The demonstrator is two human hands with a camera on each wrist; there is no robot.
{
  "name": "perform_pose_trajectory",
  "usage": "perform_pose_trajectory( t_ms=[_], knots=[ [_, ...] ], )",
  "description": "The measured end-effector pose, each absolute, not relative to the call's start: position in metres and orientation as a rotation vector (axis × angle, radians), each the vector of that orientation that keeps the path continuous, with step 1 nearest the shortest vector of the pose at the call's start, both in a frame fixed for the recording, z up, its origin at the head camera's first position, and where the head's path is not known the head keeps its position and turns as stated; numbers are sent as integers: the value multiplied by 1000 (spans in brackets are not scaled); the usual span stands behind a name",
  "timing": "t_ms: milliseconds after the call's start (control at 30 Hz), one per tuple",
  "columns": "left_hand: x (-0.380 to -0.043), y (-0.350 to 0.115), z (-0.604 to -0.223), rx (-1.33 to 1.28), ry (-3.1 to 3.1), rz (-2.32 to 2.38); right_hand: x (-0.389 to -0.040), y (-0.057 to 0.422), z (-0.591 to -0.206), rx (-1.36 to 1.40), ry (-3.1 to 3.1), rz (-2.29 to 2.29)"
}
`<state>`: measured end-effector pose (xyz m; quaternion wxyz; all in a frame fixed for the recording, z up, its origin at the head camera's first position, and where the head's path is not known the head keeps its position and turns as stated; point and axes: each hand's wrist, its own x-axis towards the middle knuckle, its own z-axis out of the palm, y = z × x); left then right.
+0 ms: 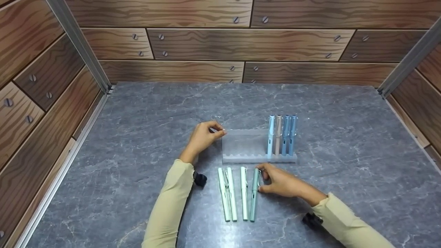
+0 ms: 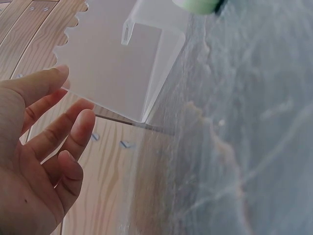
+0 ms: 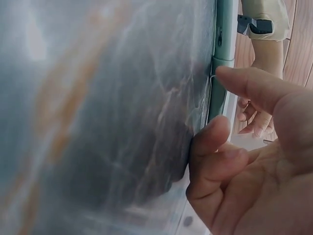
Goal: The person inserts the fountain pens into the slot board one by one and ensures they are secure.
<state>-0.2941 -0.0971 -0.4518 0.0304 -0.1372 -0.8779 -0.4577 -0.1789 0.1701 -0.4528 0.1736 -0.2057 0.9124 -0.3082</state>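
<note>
In the head view my left hand (image 1: 203, 137) pinches the upper left corner of a clear plastic pen stand (image 1: 244, 143), thumb in front and index finger behind. The left wrist view shows the stand's notched edge (image 2: 66, 39) by the thumb. My right hand (image 1: 282, 181) is at the dark green pen (image 1: 255, 196), thumb on its side by the clip and bent index finger at its cap end. That pen lies flat on the table. Left of it lie three pale green pens, one of them nearest (image 1: 244, 194).
On the stand's right side lean a light blue pen (image 1: 270, 136), a brownish pen (image 1: 277, 137) and two darker blue pens (image 1: 293, 134). Grey marbled table (image 1: 137, 113) lies beneath everything. Wood-patterned walls (image 1: 220, 43) and metal posts (image 1: 81, 44) bound it.
</note>
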Motion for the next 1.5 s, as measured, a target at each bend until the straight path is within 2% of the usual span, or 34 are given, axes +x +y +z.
perform_pose_trajectory(
  t_ms=[467, 1000, 1500],
  knots=[
    [-295, -96, -451, -423, -2708, -1416, -178, 175, -454, -655, 2578, -1006],
    [-295, -97, -451, -440, -2696, -1412, -177, 182, -446, -481, 2333, -1315],
    [-295, -97, -453, -417, -2710, -1421, -178, 184, -436, -462, 2347, -1458]
  ],
)
